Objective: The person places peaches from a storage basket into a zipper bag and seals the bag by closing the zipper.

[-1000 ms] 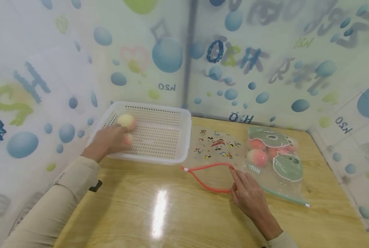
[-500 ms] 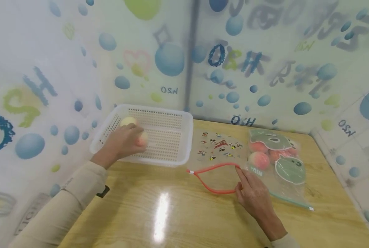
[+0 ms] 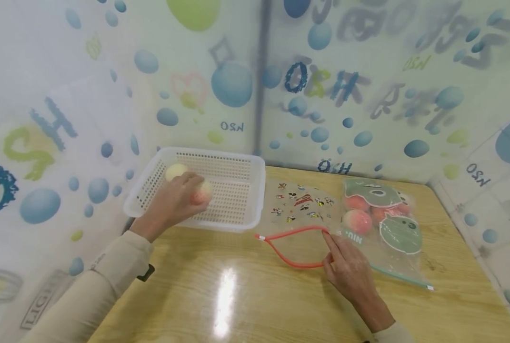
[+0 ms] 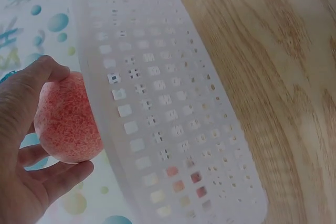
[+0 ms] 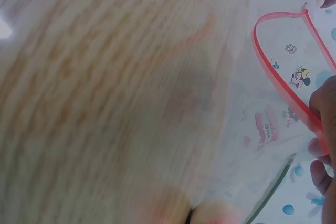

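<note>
My left hand point(image 3: 171, 205) grips a pink and yellow peach point(image 3: 203, 193) over the near left part of a white perforated plastic basket point(image 3: 260, 190). In the left wrist view, the thumb and fingers curl round this peach point(image 4: 68, 121) beside the basket's rim. Another pale peach point(image 3: 176, 171) lies in the basket behind the hand, partly covered by it. My right hand point(image 3: 349, 269) pinches the red zip edge of a clear zip bag point(image 3: 302, 205) with small cartoon prints. The mouth of this bag gapes, as the right wrist view also shows around the red edge point(image 5: 281, 85).
To the right lies a second clear zip bag point(image 3: 398, 264) with green animal patches, a green zip and several peaches point(image 3: 357, 222) inside. The wooden table point(image 3: 186, 286) meets a patterned wall sheet point(image 3: 233, 124) behind and beside it.
My left hand has moved right over the basket, carrying one peach away from the other. The right hand still holds the red edge in nearly the same place.
</note>
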{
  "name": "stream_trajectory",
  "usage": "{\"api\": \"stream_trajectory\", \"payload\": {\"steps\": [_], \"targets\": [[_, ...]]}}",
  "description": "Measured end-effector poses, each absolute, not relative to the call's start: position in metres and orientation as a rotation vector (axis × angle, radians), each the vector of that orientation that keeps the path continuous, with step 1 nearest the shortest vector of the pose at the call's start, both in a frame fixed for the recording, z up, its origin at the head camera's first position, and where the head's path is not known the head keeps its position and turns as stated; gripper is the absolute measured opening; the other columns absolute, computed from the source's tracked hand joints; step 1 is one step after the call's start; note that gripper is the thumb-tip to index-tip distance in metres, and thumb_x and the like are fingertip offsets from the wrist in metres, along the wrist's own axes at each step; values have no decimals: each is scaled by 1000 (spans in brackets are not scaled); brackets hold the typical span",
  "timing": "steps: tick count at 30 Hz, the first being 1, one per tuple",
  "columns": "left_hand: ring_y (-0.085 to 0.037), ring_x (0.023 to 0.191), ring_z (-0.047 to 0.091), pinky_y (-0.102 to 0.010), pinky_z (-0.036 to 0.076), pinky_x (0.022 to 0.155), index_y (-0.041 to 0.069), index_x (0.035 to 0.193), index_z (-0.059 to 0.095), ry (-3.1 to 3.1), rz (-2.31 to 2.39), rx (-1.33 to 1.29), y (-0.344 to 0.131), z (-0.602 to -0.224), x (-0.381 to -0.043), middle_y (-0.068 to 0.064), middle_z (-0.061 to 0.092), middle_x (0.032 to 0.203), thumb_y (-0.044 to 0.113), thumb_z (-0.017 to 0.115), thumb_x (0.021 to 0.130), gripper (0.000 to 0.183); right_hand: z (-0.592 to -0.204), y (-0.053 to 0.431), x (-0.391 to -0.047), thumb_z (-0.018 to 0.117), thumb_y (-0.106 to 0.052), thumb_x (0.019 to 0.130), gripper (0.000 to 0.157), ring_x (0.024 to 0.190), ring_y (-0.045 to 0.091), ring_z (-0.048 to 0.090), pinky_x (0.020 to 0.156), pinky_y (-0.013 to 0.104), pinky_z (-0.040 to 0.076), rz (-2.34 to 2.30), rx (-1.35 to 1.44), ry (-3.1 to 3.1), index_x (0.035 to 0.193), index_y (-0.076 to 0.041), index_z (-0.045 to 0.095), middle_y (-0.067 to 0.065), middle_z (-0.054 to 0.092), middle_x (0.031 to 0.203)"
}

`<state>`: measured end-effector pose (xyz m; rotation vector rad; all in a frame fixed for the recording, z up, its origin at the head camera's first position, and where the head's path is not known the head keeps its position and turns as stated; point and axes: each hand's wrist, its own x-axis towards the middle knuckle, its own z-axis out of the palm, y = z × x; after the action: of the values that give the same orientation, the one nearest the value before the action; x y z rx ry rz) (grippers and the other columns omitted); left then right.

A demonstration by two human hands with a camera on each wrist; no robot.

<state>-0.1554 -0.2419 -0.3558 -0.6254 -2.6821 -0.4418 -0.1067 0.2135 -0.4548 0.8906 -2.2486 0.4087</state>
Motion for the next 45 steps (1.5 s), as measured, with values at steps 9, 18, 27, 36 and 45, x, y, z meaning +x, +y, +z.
{"api": "stream_trajectory", "payload": {"steps": [9,18,27,36,45], "targets": [[-39,112,59,-53,52,93,-4,126,63,-2480,-525,-779,-224,-370,-150,-22,63,124,24,81,77,59,-452,212,-108,44,-15,91,51,90,37,63,75,48,57,427,886,-2290,133,9,60,22,63,110],[-37,110,62,-51,56,88,-2,124,63,-2362,-553,-867,-206,-375,-145,-20,63,123,21,84,71,61,-453,213,-109,51,-12,86,53,91,37,63,76,48,57,425,886,-2319,135,9,58,22,63,110],[-34,110,63,-47,58,85,1,123,64,-2311,-606,-957,-181,-373,-138,-19,63,124,23,88,69,63,-451,212,-108,42,-18,95,52,91,36,62,75,47,58,413,891,-2339,136,9,57,23,63,115],[-32,115,62,-42,57,91,1,122,64,-2245,-613,-1049,-164,-378,-128,-18,63,127,22,87,69,62,-450,211,-108,52,-11,87,56,91,33,61,74,45,58,432,915,-2352,139,8,55,22,62,118],[-32,119,60,-40,56,93,1,125,64,-2233,-550,-1159,-154,-380,-124,-18,61,130,26,88,69,65,-451,210,-108,58,-8,83,58,92,33,61,76,45,58,415,898,-2374,139,8,55,22,61,119]]}}
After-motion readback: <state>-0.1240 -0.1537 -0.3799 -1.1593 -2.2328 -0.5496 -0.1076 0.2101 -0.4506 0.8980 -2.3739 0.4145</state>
